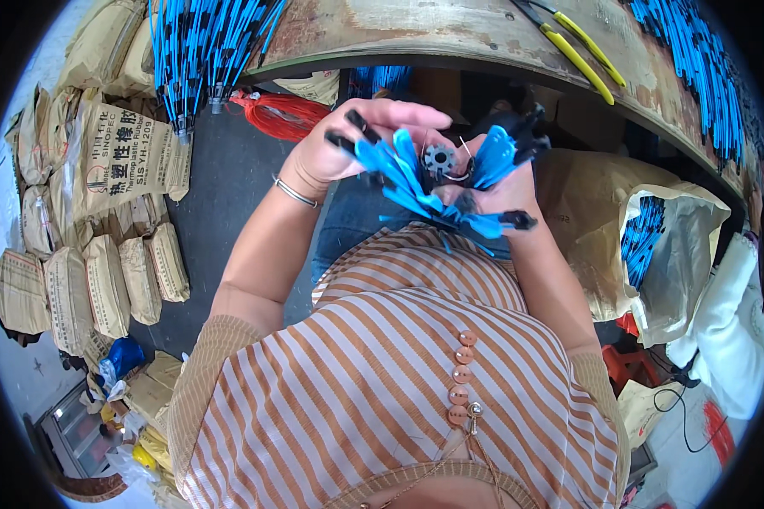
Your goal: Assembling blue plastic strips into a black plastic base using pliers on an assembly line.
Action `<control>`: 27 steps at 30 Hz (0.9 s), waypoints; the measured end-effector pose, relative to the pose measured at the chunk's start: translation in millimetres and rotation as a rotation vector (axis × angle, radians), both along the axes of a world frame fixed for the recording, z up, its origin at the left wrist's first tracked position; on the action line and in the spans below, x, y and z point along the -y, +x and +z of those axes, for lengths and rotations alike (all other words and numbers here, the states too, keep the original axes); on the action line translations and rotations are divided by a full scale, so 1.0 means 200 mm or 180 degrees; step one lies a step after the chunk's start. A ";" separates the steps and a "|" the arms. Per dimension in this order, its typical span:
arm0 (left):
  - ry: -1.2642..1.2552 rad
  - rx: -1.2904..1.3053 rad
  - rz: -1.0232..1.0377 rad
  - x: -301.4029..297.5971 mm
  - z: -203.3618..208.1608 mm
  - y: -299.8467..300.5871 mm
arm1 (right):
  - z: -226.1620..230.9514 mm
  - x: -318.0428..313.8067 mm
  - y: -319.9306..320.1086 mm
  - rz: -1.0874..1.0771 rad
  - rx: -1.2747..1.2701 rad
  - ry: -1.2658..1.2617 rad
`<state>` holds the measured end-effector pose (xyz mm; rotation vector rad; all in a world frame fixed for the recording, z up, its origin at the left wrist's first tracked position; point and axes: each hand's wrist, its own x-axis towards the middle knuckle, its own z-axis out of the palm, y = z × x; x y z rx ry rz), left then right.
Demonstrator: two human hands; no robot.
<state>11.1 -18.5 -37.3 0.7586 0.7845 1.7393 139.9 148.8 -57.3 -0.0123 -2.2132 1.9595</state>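
My left hand [321,146] and my right hand [509,191] meet in front of my lap, just short of the table's edge. Both grip a splayed bunch of blue strips with black ends [407,182], whose tips fan outward on either side. At the bunch's middle sits a small grey toothed ring [440,159] with a dark hole, between my two hands. Thin wire shows beside the ring. My left fingers reach over the top of the bunch, while my right palm backs its right side. Motion blurs some of the strips, and parts of my right fingers are hidden.
Yellow-handled pliers [579,58] lie on the worn wooden table [433,32]. Blue-and-black strips [212,51] hang over its left edge, more [696,76] lie right. Red strands [282,115] hang below. Paper sacks [102,280] stack left; an open sack [679,280] stands right.
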 end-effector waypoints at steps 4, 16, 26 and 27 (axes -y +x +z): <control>-0.0211 0.0886 0.0424 0.01 -0.06 0.06 | 0.00 0.01 0.00 -0.0294 0.0208 0.0062; -0.0434 -0.1752 0.0686 0.02 0.04 0.14 | -0.01 0.01 0.02 -0.0162 0.0472 -0.0659; -0.0261 -0.1365 0.0833 0.03 -0.03 0.19 | 0.02 0.00 0.05 0.0135 0.0641 0.0023; -0.0395 -0.1464 0.1013 0.02 -0.02 0.22 | 0.02 0.00 0.05 0.0149 0.0615 -0.0021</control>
